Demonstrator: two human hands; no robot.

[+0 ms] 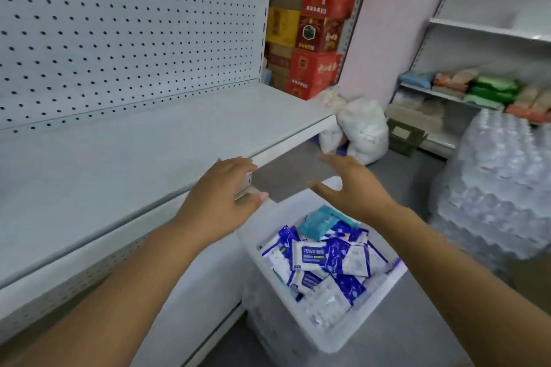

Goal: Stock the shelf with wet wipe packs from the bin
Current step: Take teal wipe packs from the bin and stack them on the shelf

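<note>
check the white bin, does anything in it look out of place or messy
One teal soft pack lies at the far end of the white plastic bin, among blue-and-white wet wipe packs; it is the only one of that colour. The packs lie jumbled, not stacked.

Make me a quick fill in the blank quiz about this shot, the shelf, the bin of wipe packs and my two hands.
1. The left hand and the right hand hold ____.
2. Most packs in the bin are white and ____.
3. The shelf carries ____ packs.

Missing words: nothing; blue; no.
</note>
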